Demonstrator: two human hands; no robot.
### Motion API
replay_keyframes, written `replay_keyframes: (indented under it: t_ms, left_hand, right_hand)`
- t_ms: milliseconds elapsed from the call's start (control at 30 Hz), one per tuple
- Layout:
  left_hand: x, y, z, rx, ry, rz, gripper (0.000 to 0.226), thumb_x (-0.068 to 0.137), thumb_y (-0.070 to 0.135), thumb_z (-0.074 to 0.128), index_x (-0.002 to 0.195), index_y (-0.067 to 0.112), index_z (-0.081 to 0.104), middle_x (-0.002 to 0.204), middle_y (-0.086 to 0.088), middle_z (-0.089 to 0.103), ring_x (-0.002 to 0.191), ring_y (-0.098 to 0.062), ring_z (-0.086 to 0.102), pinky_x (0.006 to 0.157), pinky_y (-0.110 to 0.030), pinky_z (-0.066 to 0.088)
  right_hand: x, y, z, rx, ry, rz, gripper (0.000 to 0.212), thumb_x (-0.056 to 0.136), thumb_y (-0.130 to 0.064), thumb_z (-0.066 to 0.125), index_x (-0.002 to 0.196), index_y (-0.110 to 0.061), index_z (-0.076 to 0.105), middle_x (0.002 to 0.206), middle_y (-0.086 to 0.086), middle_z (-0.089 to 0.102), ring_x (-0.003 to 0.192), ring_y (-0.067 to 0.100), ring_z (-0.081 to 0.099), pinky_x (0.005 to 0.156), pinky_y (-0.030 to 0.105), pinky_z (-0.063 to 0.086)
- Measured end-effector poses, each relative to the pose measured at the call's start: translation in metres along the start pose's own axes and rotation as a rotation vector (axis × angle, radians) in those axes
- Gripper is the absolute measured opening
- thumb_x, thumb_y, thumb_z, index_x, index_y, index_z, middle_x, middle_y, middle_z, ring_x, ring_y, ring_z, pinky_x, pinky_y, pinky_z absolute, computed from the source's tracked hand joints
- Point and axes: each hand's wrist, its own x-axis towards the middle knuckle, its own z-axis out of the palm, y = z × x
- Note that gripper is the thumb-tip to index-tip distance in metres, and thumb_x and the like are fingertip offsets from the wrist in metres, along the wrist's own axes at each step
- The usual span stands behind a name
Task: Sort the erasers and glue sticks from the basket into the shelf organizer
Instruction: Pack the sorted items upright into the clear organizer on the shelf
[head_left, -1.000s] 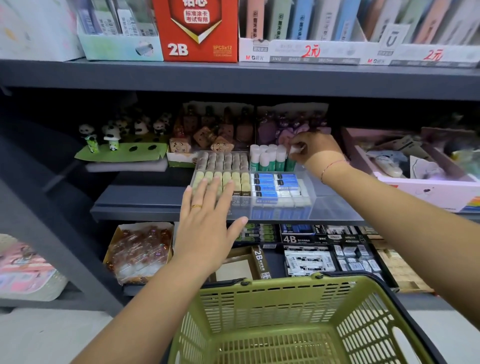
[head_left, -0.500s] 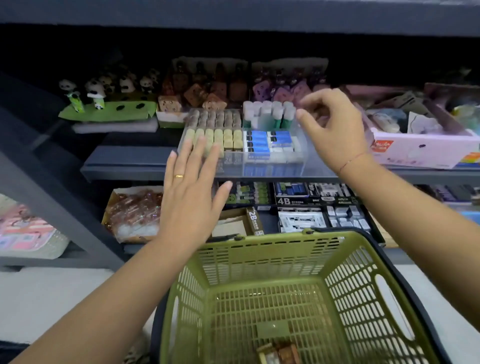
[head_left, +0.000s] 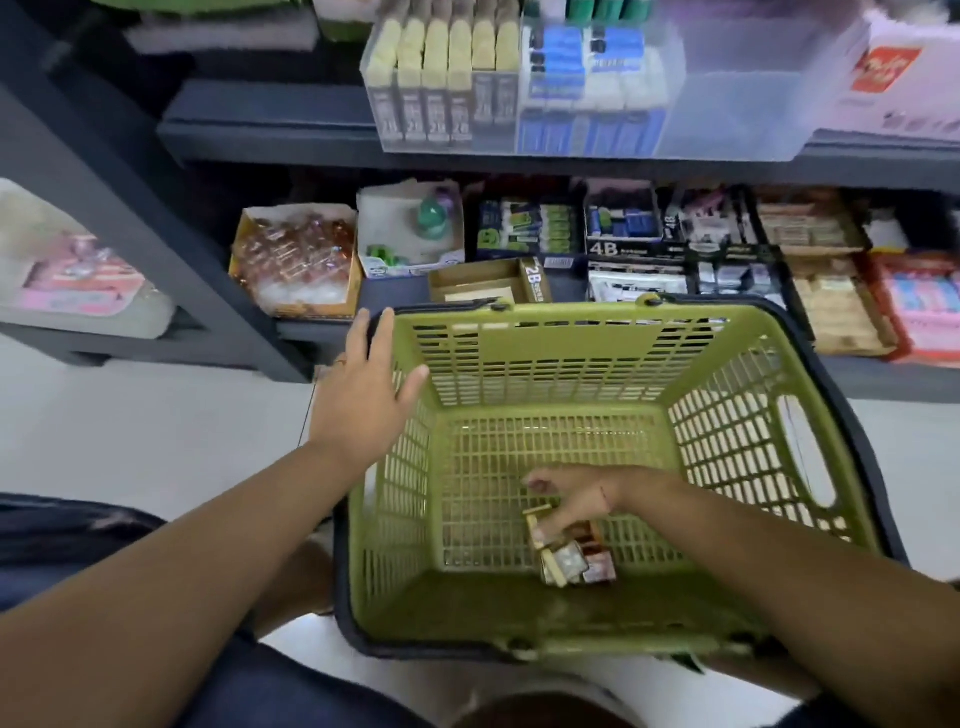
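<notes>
The olive-green slotted plastic shopping basket with a dark rim (head_left: 571, 358) is sitting on the pale floor (head_left: 156, 441) in front of the dark grey shelving unit (head_left: 260, 130). The right hand (head_left: 576, 493) is hanging inside the basket, fingers pointing down onto a small cluster of wrapped tan-and-red erasers (head_left: 571, 564) lying near the middle of the basket floor. The fingertips are meeting the topmost eraser, but blur is hiding the contact, so I cannot tell whether they are pinching it or only touching it. The left hand (head_left: 363, 389) is released, fingers straight and thumb spread, and is holding nothing. It is lying over the basket's far left corner, and contact with the rim is unclear.

Above, the clear plastic shelf organizer (head_left: 737, 88) is standing on the upper shelf. Its left compartments are holding rows of cream erasers in dark sleeves (head_left: 447, 67), and blue-and-white erasers (head_left: 587, 73) are sitting just beside them, while its right section is showing bare plastic. Green-capped glue sticks (head_left: 608, 8) are just showing at the top edge, behind the blue row.
</notes>
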Motion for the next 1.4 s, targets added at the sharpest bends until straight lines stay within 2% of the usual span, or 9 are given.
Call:
replay_keyframes:
  t_ms: [300, 633, 733, 833, 900, 967, 1133, 1267, 1400]
  left_hand:
    - [-0.001, 0.001, 0.004, -0.011, 0.044, -0.02, 0.067, 0.1, 0.049, 0.034, 0.155, 0.025, 0.005, 0.162, 0.002, -0.001, 0.118, -0.031, 0.052, 0.071, -0.031, 0.04]
    - [0.0, 0.0, 0.004, -0.038, 0.048, 0.001, 0.067, 0.099, 0.048, 0.037, 0.155, 0.024, 0.008, 0.162, -0.001, 0.004, 0.11, -0.031, 0.057, 0.069, -0.032, 0.043]
    - [0.001, 0.001, 0.004, 0.028, 0.048, -0.012, 0.067, 0.1, 0.048, 0.036, 0.155, 0.021, 0.01, 0.162, -0.006, 0.007, 0.13, -0.033, 0.043, 0.094, -0.042, 0.043]
    - [0.004, 0.013, -0.003, 0.055, 0.093, -0.035, 0.067, 0.1, 0.048, 0.034, 0.154, 0.016, 0.013, 0.162, -0.009, 0.008, 0.148, -0.027, 0.008, 0.12, -0.044, 0.007]
    - [0.009, 0.035, -0.019, -0.098, 0.09, -0.047, 0.066, 0.1, 0.049, 0.034, 0.154, 0.017, 0.015, 0.162, -0.004, 0.005, 0.149, -0.021, 0.0, 0.118, -0.038, -0.001]
    - [0.014, 0.062, -0.04, -0.434, -0.011, -0.126, 0.064, 0.098, 0.053, 0.036, 0.153, 0.024, 0.02, 0.161, 0.003, 0.012, 0.148, -0.017, 0.009, 0.117, -0.035, 0.01]
    - [0.02, 0.117, -0.104, -1.61, -0.612, -0.301, 0.056, 0.092, 0.055, 0.045, 0.132, 0.017, 0.054, 0.134, -0.012, 0.058, 0.122, -0.03, 0.056, 0.101, -0.049, 0.047]
    - [0.027, 0.145, -0.142, -1.742, -0.656, -0.156, 0.047, 0.092, 0.03, 0.05, 0.134, 0.008, 0.053, 0.133, -0.018, 0.057, 0.119, -0.031, 0.056, 0.077, -0.035, 0.057]
    - [0.04, 0.163, -0.156, -1.809, -0.571, -0.165, 0.034, 0.096, 0.02, 0.051, 0.124, 0.002, 0.057, 0.109, -0.018, 0.062, 0.102, -0.03, 0.059, 0.075, -0.034, 0.058]
  right_hand:
    - [0.033, 0.013, 0.003, -0.18, -0.122, 0.137, 0.102, 0.054, -0.071, 0.073, 0.141, -0.03, 0.037, 0.146, -0.004, 0.036, 0.129, 0.02, 0.039, 0.109, 0.041, 0.036]
    - [0.027, 0.012, 0.0, -0.096, -0.154, 0.088, 0.077, 0.071, -0.058, 0.073, 0.137, -0.032, 0.042, 0.144, -0.006, 0.038, 0.127, 0.017, 0.04, 0.107, 0.037, 0.036]
    - [0.012, 0.006, -0.009, 0.093, -0.1, -0.043, 0.06, 0.066, -0.048, 0.08, 0.118, -0.038, 0.053, 0.132, -0.007, 0.05, 0.122, 0.017, 0.048, 0.107, 0.041, 0.037]
    - [-0.02, -0.017, -0.035, 0.277, -0.009, -0.236, 0.051, 0.075, -0.024, 0.078, 0.12, -0.028, 0.054, 0.121, -0.005, 0.059, 0.114, 0.013, 0.056, 0.105, 0.035, 0.042]
    - [-0.05, -0.041, -0.059, 0.378, 0.073, -0.382, 0.054, 0.074, -0.015, 0.077, 0.122, -0.02, 0.053, 0.118, -0.003, 0.061, 0.109, 0.01, 0.059, 0.098, 0.027, 0.046]
    - [-0.082, -0.066, -0.083, 0.443, 0.184, -0.531, 0.058, 0.07, -0.017, 0.079, 0.121, -0.016, 0.052, 0.117, -0.003, 0.062, 0.109, 0.011, 0.059, 0.095, 0.024, 0.046]
    - [-0.156, -0.119, -0.121, 0.513, 0.45, -0.853, 0.07, 0.06, -0.032, 0.087, 0.115, -0.019, 0.045, 0.116, 0.001, 0.06, 0.105, 0.016, 0.057, 0.093, 0.029, 0.047]
    - [-0.191, -0.137, -0.132, 0.361, 0.719, -0.891, 0.06, 0.063, -0.021, 0.085, 0.107, -0.023, 0.045, 0.11, -0.006, 0.06, 0.105, 0.007, 0.056, 0.094, 0.023, 0.045]
    - [-0.217, -0.138, -0.14, 0.192, 1.053, -0.84, 0.052, 0.066, -0.026, 0.084, 0.109, -0.028, 0.056, 0.123, -0.013, 0.055, 0.114, -0.004, 0.052, 0.096, 0.01, 0.036]
